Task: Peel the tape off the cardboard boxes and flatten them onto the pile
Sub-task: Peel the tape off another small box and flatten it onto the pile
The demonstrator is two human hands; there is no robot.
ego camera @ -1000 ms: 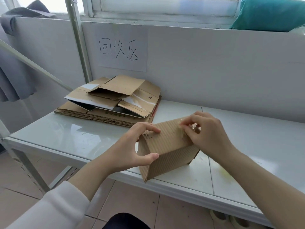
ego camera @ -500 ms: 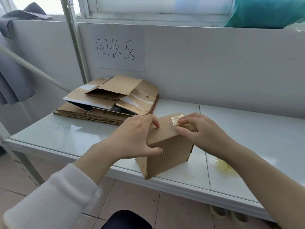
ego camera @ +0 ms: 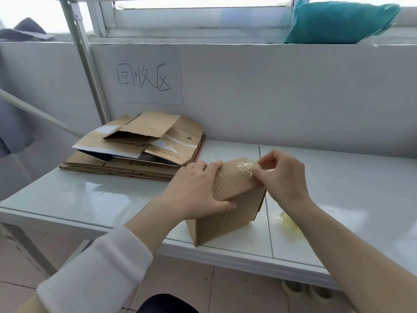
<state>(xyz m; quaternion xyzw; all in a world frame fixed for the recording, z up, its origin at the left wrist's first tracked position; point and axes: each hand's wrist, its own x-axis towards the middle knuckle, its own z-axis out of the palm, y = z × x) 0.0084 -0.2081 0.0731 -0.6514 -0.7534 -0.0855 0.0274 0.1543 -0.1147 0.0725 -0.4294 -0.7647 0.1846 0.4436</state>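
On the near edge of the white table [ego camera: 90,199] stood a small brown box [ego camera: 228,213]. The left hand [ego camera: 194,193] gripped its top corner, and the right hand [ego camera: 282,177] pinched clear tape [ego camera: 244,167]. Flat boxes [ego camera: 135,147] lay piled far left.

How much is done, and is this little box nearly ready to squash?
Done: flattened boxes lie in the pile, and a crumpled wad of tape sits on the table. In hand: the left hand steadies the small box while the right hand pinches clear tape lifted off its top. Left: finish peeling, flatten it, add it to the pile.
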